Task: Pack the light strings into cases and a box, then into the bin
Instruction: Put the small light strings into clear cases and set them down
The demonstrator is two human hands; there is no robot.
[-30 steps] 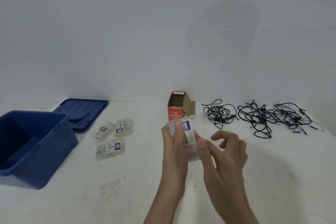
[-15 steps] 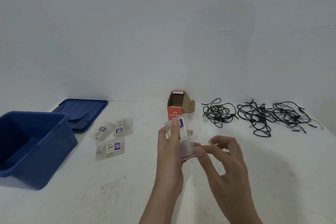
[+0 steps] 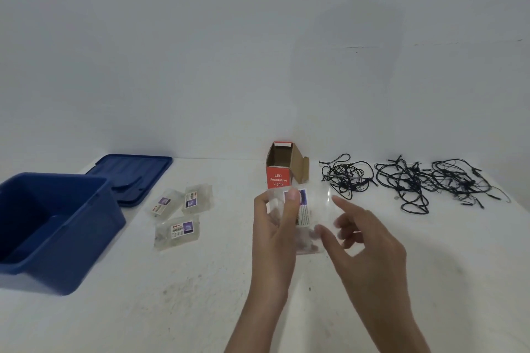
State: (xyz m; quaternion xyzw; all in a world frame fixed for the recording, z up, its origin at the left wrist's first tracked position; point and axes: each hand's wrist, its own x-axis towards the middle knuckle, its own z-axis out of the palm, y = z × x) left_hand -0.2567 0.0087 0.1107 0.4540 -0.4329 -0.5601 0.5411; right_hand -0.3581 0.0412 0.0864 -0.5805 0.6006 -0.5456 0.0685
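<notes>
At table [image 3: 172,309] centre, left hand [image 3: 274,238] grips a clear labelled case [image 3: 305,209], thumb over its label. Right hand [image 3: 370,243] sits at 3 o'clock of it, fingers spread, loosely bent, holding nothing; contact unclear. Open red box [image 3: 277,179] at 12 o'clock; 3 light strings [image 3: 407,183] at 2 o'clock; 3 more cases [image 3: 177,231] and blue bin [image 3: 57,226] at 9 o'clock.

— What do we find changed at the clear case [image 3: 304,210]?
— It was shut before; now its lid [image 3: 322,200] stands swung open to the right.
— And our right hand [image 3: 370,246]?
— Its curled fingers have spread, and the index finger [image 3: 342,205] now is stretched out.
</notes>
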